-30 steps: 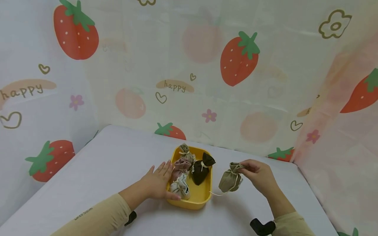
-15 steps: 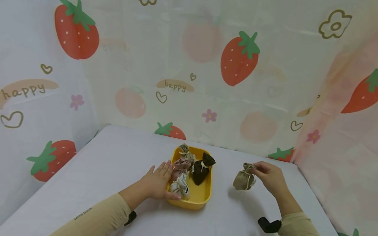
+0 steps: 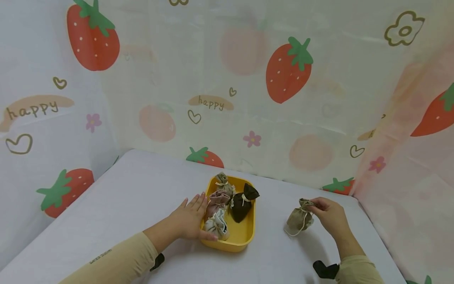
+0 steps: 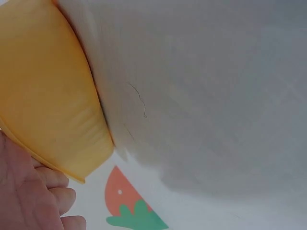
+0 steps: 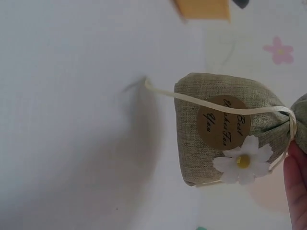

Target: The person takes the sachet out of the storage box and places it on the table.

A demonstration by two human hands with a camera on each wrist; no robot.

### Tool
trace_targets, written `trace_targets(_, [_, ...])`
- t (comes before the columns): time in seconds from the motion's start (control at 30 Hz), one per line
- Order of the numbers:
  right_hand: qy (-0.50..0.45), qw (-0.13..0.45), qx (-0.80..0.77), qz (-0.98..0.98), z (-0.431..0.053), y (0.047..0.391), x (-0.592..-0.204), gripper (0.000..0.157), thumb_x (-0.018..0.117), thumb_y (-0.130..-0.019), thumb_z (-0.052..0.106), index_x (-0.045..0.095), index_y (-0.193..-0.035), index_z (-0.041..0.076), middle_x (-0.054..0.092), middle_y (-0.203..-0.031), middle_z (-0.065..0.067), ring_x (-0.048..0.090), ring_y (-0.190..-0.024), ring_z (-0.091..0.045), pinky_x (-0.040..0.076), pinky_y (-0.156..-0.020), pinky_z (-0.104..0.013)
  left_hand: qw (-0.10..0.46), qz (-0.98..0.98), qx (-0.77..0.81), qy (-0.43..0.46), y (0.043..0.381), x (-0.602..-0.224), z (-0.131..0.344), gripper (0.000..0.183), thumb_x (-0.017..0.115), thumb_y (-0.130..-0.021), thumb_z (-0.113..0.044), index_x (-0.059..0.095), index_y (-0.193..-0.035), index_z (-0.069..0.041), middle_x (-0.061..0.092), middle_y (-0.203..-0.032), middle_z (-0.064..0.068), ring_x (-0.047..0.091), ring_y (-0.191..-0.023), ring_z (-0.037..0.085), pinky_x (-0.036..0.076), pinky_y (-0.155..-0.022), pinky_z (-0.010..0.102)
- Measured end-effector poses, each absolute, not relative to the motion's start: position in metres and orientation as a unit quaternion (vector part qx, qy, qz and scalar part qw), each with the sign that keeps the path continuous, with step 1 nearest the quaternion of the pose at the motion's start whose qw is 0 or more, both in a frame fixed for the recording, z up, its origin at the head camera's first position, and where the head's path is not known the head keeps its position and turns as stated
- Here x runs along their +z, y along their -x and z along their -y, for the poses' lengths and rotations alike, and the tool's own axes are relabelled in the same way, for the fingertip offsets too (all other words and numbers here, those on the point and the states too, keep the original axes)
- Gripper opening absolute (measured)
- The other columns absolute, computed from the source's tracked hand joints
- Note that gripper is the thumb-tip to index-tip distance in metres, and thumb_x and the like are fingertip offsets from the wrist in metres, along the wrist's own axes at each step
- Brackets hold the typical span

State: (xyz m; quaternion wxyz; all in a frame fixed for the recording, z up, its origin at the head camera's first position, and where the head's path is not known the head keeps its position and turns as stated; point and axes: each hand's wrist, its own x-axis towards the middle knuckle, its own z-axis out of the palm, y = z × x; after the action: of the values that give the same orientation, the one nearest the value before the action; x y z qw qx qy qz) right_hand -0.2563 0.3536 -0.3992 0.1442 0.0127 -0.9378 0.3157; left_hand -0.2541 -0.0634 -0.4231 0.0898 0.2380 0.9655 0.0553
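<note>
Between thumb and fingers, my right hand (image 3: 330, 216) pinches the gathered neck of a grey-green drawstring sachet (image 3: 298, 221), right of the yellow tray. In the right wrist view this sachet (image 5: 211, 129) bears a round tag, a white cloth flower and a pale cord, and its shadow falls on the table. My left hand (image 3: 188, 219) rests with straight fingers along the left rim of the yellow tray (image 3: 244, 240). Inside lie a grey-green sachet (image 3: 224, 183), a pink sachet (image 3: 218, 198), a pale sachet (image 3: 217, 225) and a black sachet (image 3: 241, 207).
A white cloth covers the table (image 3: 149, 177). Strawberry-printed curtains (image 3: 213, 71) stand behind it and at both sides. The outer wall of the tray (image 4: 48, 91) fills the left of the left wrist view.
My right hand has carried the sachet to the right, away from the tray, and its trailing cord has left the tray's edge. The left hand and the other sachets stay put.
</note>
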Motion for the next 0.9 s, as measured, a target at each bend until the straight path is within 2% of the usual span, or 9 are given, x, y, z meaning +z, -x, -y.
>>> trace_targets(0.53, [0.021,0.108,0.328,0.938,-0.361,0.258,-0.419,0.025,0.068,-0.082,0.034,0.069,-0.09,0.01,0.069,-0.089,-0.004,0.058,-0.081,-0.013,0.045,-0.064,-0.029,0.092,-0.964,0.055,-0.242,0.255,-0.424,0.062,0.124,0.038,-0.061,-0.088,0.012,-0.146,-0.002,0.004,-0.152,0.015,0.005,-0.139,0.03,0.012,-0.109,0.052])
trace_targets(0.7, [0.022,0.109,0.333,0.936,-0.362,0.259,-0.421,0.023,0.068,-0.082,0.031,0.069,-0.091,0.009,0.069,-0.09,-0.004,0.057,-0.081,-0.011,0.046,-0.066,-0.027,0.094,-0.964,0.059,-0.24,0.253,-0.421,0.063,0.123,0.038,-0.061,-0.088,0.013,-0.146,-0.001,0.004,-0.152,0.015,0.005,-0.139,0.03,0.012,-0.109,0.052])
trace_targets(0.9, [0.014,0.108,0.34,0.934,-0.362,0.258,-0.419,0.034,0.068,-0.082,0.036,0.068,-0.103,0.009,0.069,-0.096,-0.006,0.058,-0.086,-0.01,0.047,-0.069,-0.026,0.089,-0.964,0.059,-0.242,0.253,-0.422,0.062,0.123,0.038,-0.061,-0.088,0.014,-0.146,-0.001,0.005,-0.152,0.016,0.006,-0.139,0.03,0.013,-0.109,0.052])
